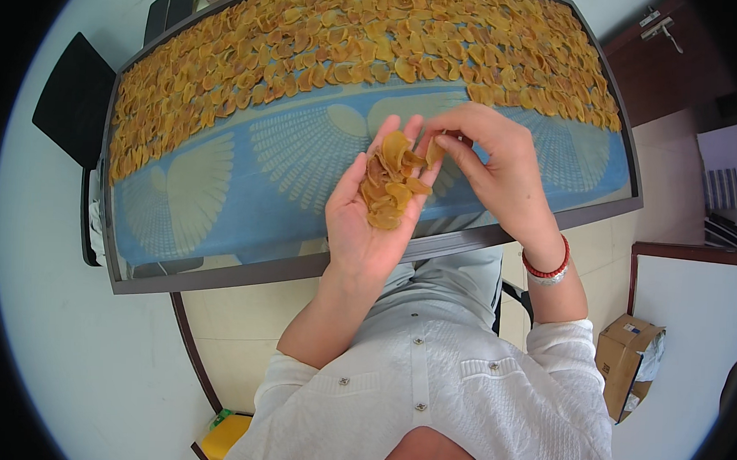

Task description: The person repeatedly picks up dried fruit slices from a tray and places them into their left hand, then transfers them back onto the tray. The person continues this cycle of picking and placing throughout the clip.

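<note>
Palm up, my left hand (pixel 365 230) holds a small heap of amber dried slices (pixel 386 187) over the near part of a framed mesh screen (pixel 293 265). My right hand (pixel 501 168) pinches one curved slice (pixel 435 151) between thumb and forefinger, just above the left fingertips. Many similar slices (pixel 364 38) lie in close rows across the far part of the screen. Blue cloth with pale fan patterns (pixel 304 147) shows through the mesh on the near side.
A black chair (pixel 75 103) stands left of the screen. At the right are a dark door (pixel 672 64) with a metal handle and an open cardboard box (pixel 622 358) on the floor. Something yellow (pixel 227 439) lies at the lower left.
</note>
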Demonstrator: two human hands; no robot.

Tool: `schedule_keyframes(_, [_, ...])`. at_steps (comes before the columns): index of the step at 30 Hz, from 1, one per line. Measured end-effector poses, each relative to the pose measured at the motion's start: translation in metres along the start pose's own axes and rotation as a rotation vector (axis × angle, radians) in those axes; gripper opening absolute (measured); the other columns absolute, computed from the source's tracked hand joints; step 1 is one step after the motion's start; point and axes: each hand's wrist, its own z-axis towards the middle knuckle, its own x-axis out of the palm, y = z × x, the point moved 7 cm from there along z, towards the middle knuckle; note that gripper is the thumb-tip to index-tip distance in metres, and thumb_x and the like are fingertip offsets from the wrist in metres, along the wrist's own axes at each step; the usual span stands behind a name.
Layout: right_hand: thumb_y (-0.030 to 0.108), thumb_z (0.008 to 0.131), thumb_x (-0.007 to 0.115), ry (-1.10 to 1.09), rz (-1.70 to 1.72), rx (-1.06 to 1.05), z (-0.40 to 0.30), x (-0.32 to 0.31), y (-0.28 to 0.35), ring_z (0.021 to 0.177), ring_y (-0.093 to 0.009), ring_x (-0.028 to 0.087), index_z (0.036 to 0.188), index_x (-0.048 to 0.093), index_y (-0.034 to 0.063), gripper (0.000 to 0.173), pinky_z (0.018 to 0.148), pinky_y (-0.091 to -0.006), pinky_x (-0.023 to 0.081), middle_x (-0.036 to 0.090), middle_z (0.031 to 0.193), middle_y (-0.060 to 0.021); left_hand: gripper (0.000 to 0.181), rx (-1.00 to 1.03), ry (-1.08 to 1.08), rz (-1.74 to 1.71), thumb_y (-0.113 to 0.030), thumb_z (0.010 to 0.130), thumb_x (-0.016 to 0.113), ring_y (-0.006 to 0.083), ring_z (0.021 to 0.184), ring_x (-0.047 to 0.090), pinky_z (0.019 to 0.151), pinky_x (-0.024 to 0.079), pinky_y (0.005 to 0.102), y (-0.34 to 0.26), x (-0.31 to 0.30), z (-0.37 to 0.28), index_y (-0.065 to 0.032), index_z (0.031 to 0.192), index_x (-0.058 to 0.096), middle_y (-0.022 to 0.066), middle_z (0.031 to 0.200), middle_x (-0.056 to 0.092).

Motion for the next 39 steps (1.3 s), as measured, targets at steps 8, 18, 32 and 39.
schedule_keyframes(8, [0.002, 0.087, 0.075, -0.139, -0.057, 0.131, -0.019, -0.001, 0.002, 0.081, -0.028, 0.067, 0.104, 0.068, 0.0034, 0.018, 0.069, -0.0355, 0.054, 0.067, 0.094, -0.0109, 0.054, 0.032, -0.024, 0.067, -0.019, 0.11, 0.034, 0.0361, 0.154, 0.03, 0.129, 0.024, 0.0504, 0.0, 0.002, -0.001, 0.0002, 0.16, 0.029, 0.0205, 0.166, 0.031])
schedule_keyframes(18, [0.006, 0.082, 0.08, -0.227, -0.165, 0.022, -0.034, 0.021, 0.009, 0.079, -0.031, 0.065, 0.093, 0.065, 0.0044, 0.018, 0.066, -0.0404, 0.053, 0.065, 0.09, -0.0094, 0.055, -0.009, 0.052, 0.077, -0.019, 0.11, 0.033, 0.035, 0.158, 0.022, 0.127, 0.026, 0.0484, -0.004, -0.003, -0.002, -0.0021, 0.162, 0.027, 0.0173, 0.17, 0.025])
schedule_keyframes(32, [0.005, 0.08, 0.08, -0.335, -0.202, 0.091, -0.035, -0.004, -0.005, 0.071, -0.029, 0.065, 0.082, 0.067, 0.0041, 0.014, 0.062, -0.039, 0.051, 0.065, 0.078, -0.0086, 0.057, 0.057, -0.023, 0.126, -0.023, 0.11, 0.037, 0.0373, 0.156, 0.025, 0.13, 0.02, 0.0496, -0.003, 0.0, -0.001, 0.0017, 0.161, 0.026, 0.022, 0.167, 0.028])
schedule_keyframes(39, [0.009, 0.082, 0.076, -0.16, -0.475, 0.201, -0.002, -0.034, -0.038, 0.078, -0.03, 0.068, 0.083, 0.07, 0.0042, 0.008, 0.066, -0.0422, 0.053, 0.068, 0.082, -0.0097, 0.056, 0.036, -0.014, 0.096, -0.017, 0.109, 0.038, 0.0375, 0.157, 0.021, 0.132, 0.015, 0.0509, 0.0, 0.003, -0.002, 0.001, 0.161, 0.027, 0.022, 0.168, 0.026])
